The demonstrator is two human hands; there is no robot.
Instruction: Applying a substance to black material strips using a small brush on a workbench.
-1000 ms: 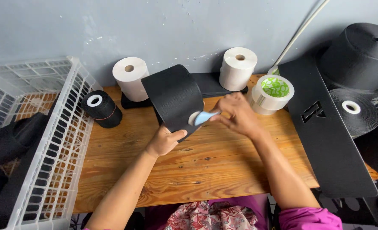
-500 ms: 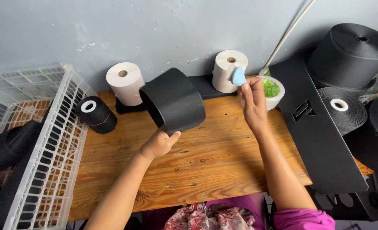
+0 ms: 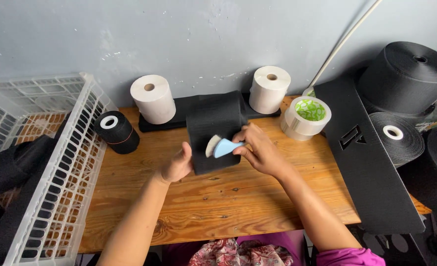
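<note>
Basically, your left hand was cupped round the lower left edge of the black fabric piece, holding it up off the wooden table. Your right hand was closed on a small blue brush, bristles touching the fabric. Risk as I judged it: thin one-sided grip, so brush pressure could fold or twist the piece loose. The tape roll sat near your right wrist, easy to knock.
</note>
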